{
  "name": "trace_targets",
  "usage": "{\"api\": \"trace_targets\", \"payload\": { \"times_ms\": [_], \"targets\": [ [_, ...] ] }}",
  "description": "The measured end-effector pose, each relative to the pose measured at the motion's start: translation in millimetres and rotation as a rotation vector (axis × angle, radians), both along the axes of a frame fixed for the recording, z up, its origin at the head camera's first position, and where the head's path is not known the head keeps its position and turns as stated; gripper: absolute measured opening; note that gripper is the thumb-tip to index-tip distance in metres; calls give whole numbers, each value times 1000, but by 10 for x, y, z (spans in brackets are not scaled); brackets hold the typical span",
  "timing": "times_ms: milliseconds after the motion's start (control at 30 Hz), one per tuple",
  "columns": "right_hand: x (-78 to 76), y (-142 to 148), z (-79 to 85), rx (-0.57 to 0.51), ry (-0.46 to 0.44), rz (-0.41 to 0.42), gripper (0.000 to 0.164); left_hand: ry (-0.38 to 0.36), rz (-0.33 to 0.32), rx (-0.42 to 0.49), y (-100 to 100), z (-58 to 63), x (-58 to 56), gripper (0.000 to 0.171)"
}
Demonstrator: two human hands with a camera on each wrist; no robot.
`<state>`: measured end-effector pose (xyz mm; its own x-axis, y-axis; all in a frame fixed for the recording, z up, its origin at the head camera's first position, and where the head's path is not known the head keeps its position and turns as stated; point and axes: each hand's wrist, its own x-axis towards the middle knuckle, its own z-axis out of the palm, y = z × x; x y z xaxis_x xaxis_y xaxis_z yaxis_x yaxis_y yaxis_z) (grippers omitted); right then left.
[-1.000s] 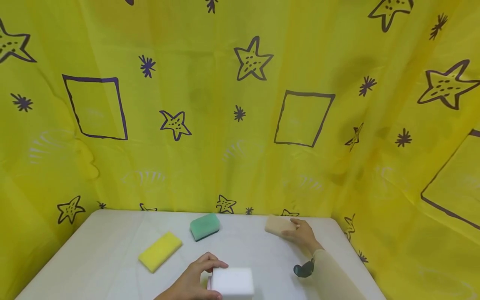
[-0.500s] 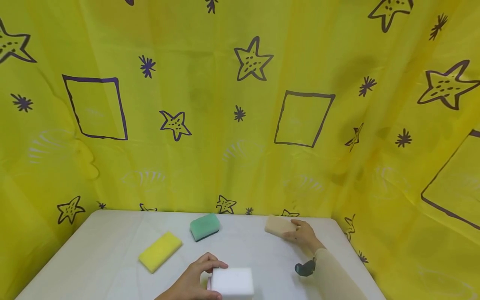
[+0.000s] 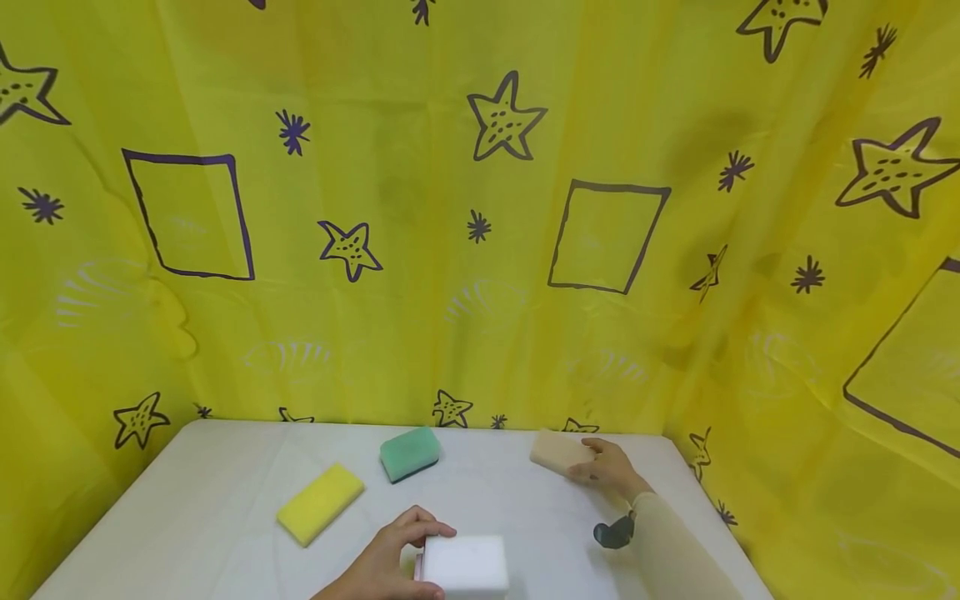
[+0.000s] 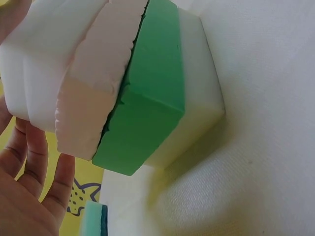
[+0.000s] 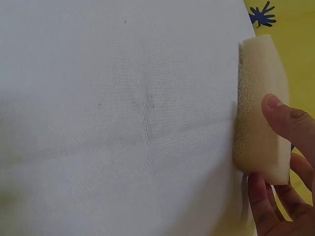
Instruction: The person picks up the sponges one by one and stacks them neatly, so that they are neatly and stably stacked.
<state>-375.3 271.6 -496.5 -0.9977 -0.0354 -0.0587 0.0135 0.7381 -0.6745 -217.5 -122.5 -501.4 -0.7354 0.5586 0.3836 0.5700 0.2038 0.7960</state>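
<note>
Near the front edge in the head view, my left hand (image 3: 393, 558) holds the white sponge (image 3: 465, 565) between thumb and fingers. That sponge tops a stack. In the left wrist view a pink sponge (image 4: 96, 93) lies beneath it, then a green sponge (image 4: 147, 93) with a dark layer, then a white block (image 4: 199, 88) against the table. At the back right, my right hand (image 3: 611, 468) grips the end of a beige sponge (image 3: 557, 451). The right wrist view shows the thumb on the beige sponge's (image 5: 266, 140) upper face and fingers at its near end; it rests on the table.
A yellow sponge (image 3: 321, 504) lies left of the stack, and a green sponge (image 3: 409, 454) with a dark underside lies behind it. The white table (image 3: 195, 517) meets a yellow patterned curtain (image 3: 420, 333) at its back and sides.
My right wrist has shifted slightly to the right, while its fingers stay on the beige sponge. The left hand and the stack have not visibly moved.
</note>
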Motion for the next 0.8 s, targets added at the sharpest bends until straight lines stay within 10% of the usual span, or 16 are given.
{"api": "trace_targets", "payload": {
  "times_ms": [800],
  "targets": [
    [-21, 7, -5, 51, 4, 8, 75, -9, 0, 8, 8, 24, 9, 52]
  ]
}}
